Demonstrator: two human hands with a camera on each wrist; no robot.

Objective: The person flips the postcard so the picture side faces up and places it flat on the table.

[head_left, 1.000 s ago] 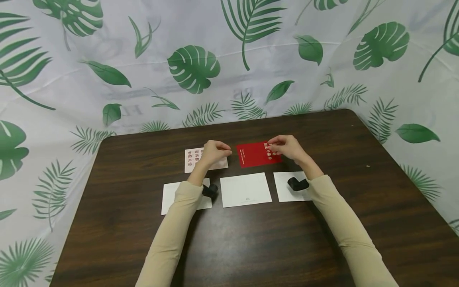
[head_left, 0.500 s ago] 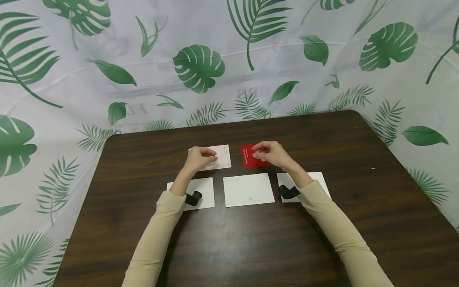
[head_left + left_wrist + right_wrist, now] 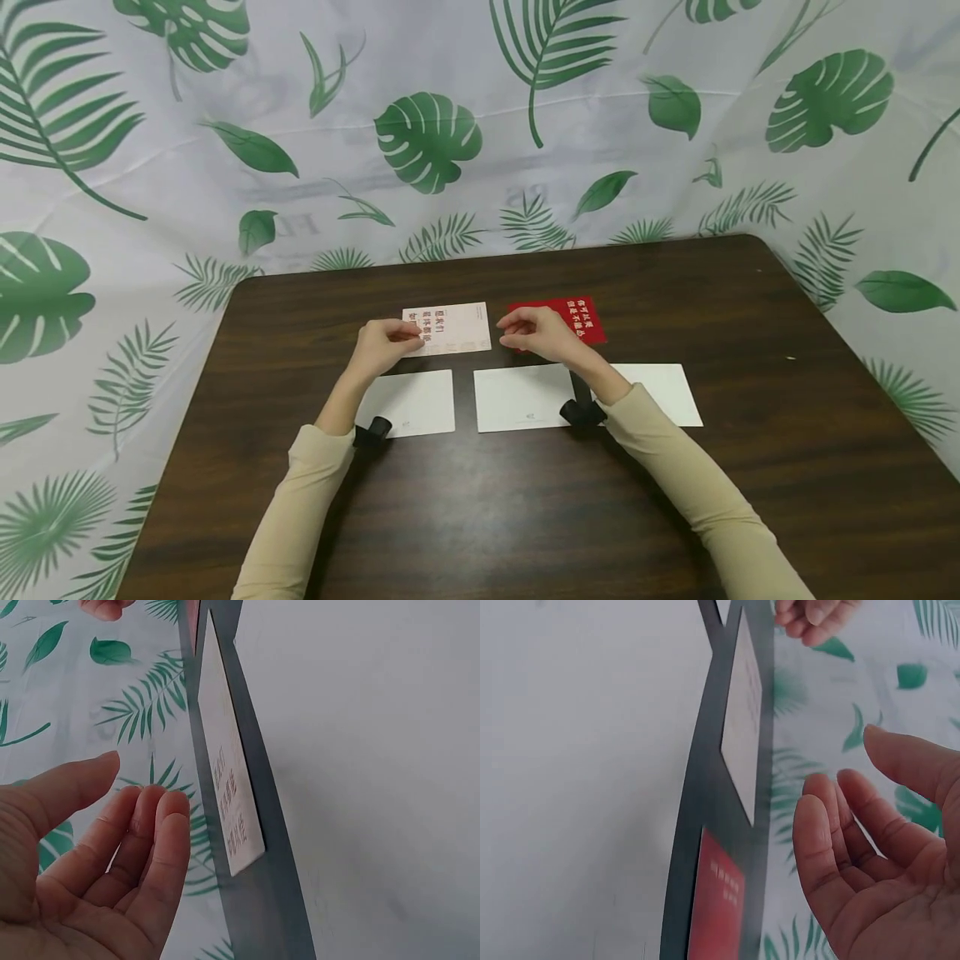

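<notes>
Hands above paired printed cards. A pale pink rectangular paper-like card with dark reddish lettering [image 3: 459, 325] and a bright red rectangular card with white lettering [image 3: 588, 318] lay flat, side by side and apart, on a dark brown wood-grain table [image 3: 450, 525]. Three plain white rectangular cards [image 3: 521, 396] formed a row nearer the person; the left and middle ones bore a small mark by the lower edge.

The left hand [image 3: 381, 346] was poised at the left end of the pink card, the right hand [image 3: 542, 332] over the left part of the red one. Both wrist views showed each thumb apart from the bent fingers, with nothing between; the hands were well apart from each other.

The printed cards were judged light and thin, fairly stiff yet liable to crease under a hard pinch. Lying flush, they offered little edge to a fingertip and would probably have slid under a push; opposite short edges or a corner seemed the best hold.

The tabletop appeared smooth, with a soft sheen. Behind it hung a white cloth with green leaf print [image 3: 315, 200], lightly creased. Smooth beige fabric sleeves [image 3: 697, 492] covered the forearms.
</notes>
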